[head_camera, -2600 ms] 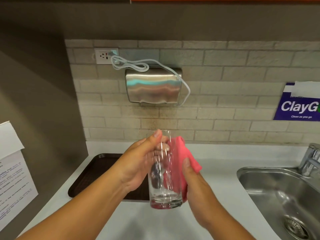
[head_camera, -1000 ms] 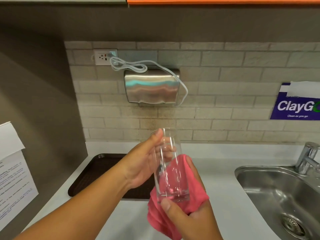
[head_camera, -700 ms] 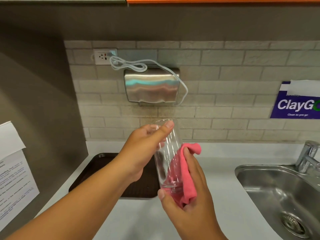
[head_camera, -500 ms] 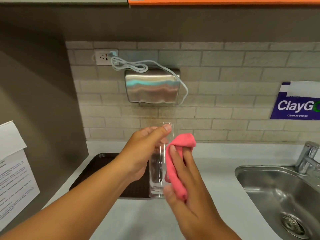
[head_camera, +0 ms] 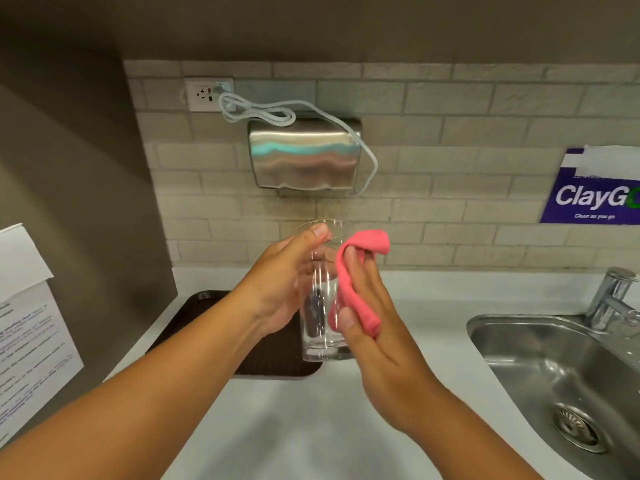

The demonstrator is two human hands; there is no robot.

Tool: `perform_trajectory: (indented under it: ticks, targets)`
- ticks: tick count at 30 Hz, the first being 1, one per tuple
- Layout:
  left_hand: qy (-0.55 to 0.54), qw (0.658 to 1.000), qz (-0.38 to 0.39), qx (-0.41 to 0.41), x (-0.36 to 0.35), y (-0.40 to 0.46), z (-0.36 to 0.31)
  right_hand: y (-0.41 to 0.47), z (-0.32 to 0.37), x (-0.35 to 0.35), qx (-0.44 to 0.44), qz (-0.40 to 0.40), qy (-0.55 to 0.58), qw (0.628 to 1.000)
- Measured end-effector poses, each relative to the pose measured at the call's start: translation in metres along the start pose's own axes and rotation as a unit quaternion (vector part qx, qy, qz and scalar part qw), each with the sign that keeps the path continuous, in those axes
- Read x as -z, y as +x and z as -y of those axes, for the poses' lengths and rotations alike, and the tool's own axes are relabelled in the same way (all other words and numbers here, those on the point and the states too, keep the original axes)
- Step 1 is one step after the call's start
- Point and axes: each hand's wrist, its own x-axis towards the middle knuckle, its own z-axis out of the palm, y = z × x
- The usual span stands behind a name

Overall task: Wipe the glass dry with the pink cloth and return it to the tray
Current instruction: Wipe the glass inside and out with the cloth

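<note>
Left hand: your left hand point(head_camera: 277, 289) wraps the tall clear drinking glass point(head_camera: 320, 327), thumb at its rim.
Right hand: your right hand point(head_camera: 377, 344) presses the folded pink cloth point(head_camera: 353, 289) against the glass's right side.
Glass: upright, held above the counter between both hands.
Tray: the dark brown plastic tray point(head_camera: 194, 320) lies beneath your left wrist.

Pink cloth point(head_camera: 356, 282) moved from under glass point(head_camera: 320, 306) base up its right side, w/ right hand point(head_camera: 377, 327); glass back upright, mid-frame.
</note>
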Motion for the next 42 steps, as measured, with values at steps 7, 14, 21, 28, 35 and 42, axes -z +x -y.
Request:
perform_trajectory:
  ticks: [7, 14, 21, 28, 35, 42]
  targets:
    - [-0.026, 0.999, 0.038, 0.015, -0.006, -0.003, 0.012, 0.005, 0.007, 0.007, 0.013, 0.006, -0.133, 0.991]
    - [-0.03, 0.998, 0.059, -0.009, -0.007, -0.008, 0.017, 0.025, 0.007, 0.016, -0.011, -0.029, -0.067, 0.997]
    - [-0.032, 0.999, 0.039, 0.011, 0.0, -0.001, 0.014, 0.0, 0.007, -0.002, -0.023, -0.009, -0.045, 0.999]
    - [-0.057, 0.996, 0.052, 0.044, 0.008, -0.004, 0.024, -0.025, 0.015, -0.014, 0.028, 0.029, -0.156, 0.987]
    - [-0.023, 0.993, 0.114, 0.006, 0.001, -0.013, 0.038, 0.0, 0.015, 0.003, -0.016, -0.035, -0.076, 0.996]
    - [-0.046, 0.996, 0.072, 0.017, 0.002, -0.014, 0.031, -0.012, 0.011, -0.009, -0.033, -0.044, 0.011, 0.998]
